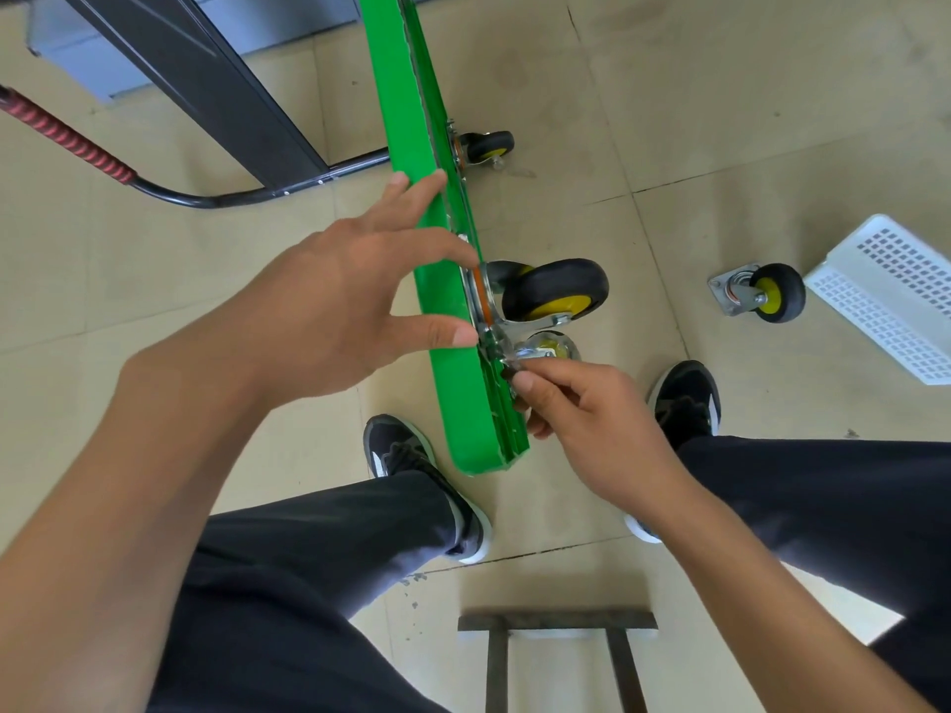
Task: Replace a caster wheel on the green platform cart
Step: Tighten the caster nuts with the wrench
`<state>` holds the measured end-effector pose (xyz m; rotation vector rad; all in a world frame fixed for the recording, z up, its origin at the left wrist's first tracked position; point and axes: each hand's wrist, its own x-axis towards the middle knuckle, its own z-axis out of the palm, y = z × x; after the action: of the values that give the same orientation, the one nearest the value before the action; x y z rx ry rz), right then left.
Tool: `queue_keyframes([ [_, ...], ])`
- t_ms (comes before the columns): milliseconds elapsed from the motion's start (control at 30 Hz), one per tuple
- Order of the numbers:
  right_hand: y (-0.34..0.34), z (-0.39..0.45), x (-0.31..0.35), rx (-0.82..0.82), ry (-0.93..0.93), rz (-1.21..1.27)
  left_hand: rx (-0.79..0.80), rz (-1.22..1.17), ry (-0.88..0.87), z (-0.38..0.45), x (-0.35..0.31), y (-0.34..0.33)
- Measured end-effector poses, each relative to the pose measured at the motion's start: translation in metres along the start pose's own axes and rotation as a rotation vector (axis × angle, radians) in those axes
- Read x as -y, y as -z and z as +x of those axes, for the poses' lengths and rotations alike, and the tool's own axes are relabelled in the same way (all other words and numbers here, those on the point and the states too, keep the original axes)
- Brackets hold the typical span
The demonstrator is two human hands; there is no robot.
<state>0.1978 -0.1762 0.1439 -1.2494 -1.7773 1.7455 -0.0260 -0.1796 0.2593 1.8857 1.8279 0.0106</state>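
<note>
My left hand (329, 306) steadies the green cart (437, 280) with an open, straight-fingered grip; my right hand (576, 403) pinches something small at the caster (553, 290) plate.

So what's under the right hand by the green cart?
The right hand pinches a small metal fastener at the black-and-yellow caster wheel's plate on the green platform cart; the fastener itself is mostly covered.

One green cart (442, 321) stands on edge. Two casters (553, 290) (489, 146) sit on it. Beside it lie one loose caster (761, 295) and one white basket (895, 295).
</note>
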Motion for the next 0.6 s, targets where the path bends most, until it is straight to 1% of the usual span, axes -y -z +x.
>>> queue_keyframes([
  [133,-0.008,0.007,-0.005,0.002,0.078,-0.033,-0.009,0.035,-0.002,0.001,0.002,0.003],
  [333,-0.011,0.014,-0.013,-0.020,0.181,-0.158,-0.009,0.065,0.005,0.001,0.001,0.003],
  [500,-0.018,0.007,-0.012,-0.047,0.141,-0.134,-0.009,0.077,0.013,0.001,-0.001,0.004],
  [600,-0.021,0.006,-0.007,-0.032,0.111,-0.122,-0.014,0.068,0.011,0.001,-0.002,0.003],
])
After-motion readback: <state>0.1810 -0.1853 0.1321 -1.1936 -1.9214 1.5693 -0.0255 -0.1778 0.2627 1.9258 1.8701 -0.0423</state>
